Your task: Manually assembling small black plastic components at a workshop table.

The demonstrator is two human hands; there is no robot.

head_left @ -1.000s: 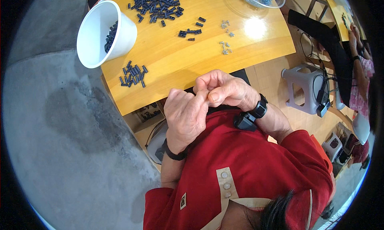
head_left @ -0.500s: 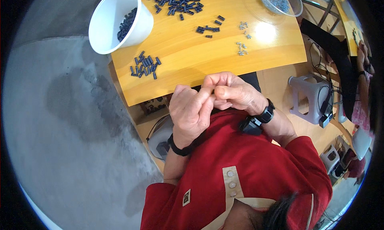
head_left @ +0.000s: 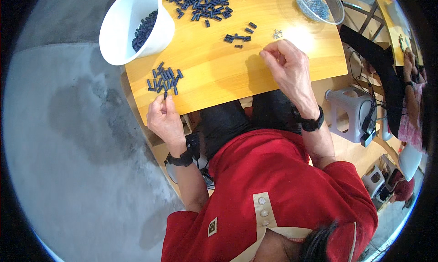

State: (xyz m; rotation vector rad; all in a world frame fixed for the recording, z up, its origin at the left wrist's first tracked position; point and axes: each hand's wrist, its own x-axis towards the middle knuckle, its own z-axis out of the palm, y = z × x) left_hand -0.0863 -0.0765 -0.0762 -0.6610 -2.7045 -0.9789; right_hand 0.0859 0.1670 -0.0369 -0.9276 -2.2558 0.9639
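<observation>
At the left front of the table, my left hand (head_left: 165,124) pinches a small black plastic piece (head_left: 165,94) between thumb and fingertips. The piece is at the lower edge of a small pile of similar black pieces (head_left: 169,77). My right hand (head_left: 290,70) hovers over the table's right side with curled fingers, thumb and forefinger close together. Whatever those fingertips may hold is too small to make out. Just beyond them lie several tiny silver screws (head_left: 277,34). Left of these screws sit a few loose black pieces (head_left: 237,38).
A white tub (head_left: 112,43) with black pieces inside leans at the table's left edge. A large black heap (head_left: 200,3) lies at the back, and a clear bowl of small metal parts (head_left: 315,6) at the back right. Stools (head_left: 349,109) and another person's arm (head_left: 411,68) appear at right.
My hands, together in front of my chest before, have parted. The left has moved to the small pile with a black piece; the right has moved over the table toward the screws.
</observation>
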